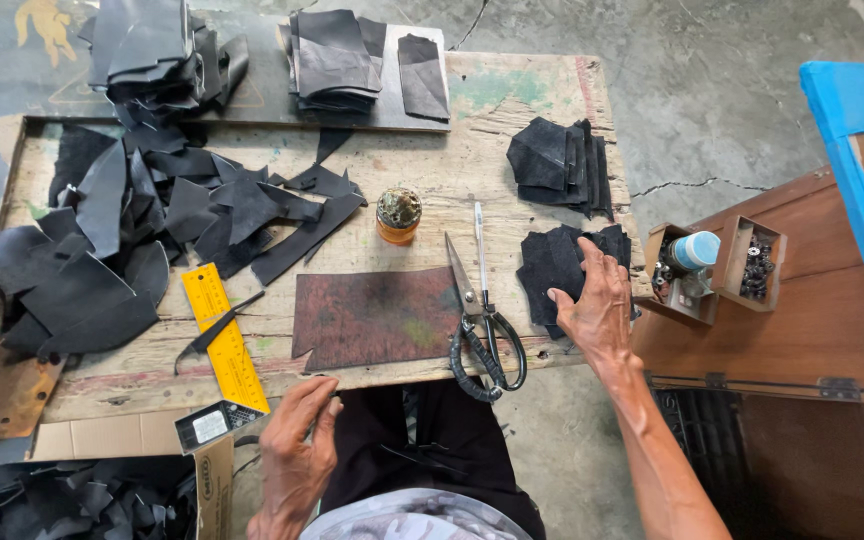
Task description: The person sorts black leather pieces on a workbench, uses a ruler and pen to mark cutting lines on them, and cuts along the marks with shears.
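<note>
right hand (597, 300): laid open on black leather stack (564, 262), steadying it | left hand (295, 450): empty, loosely curled at workbench (512, 85) edge | scissors (477, 310) left between

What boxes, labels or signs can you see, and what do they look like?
Brown cardboard box: below the table's front edge, near the left hand; white label on its black flap.
Two small open cardboard boxes: on the brown wooden cabinet, right of the right hand; dark metal bits inside.
No signs or screens.
</note>
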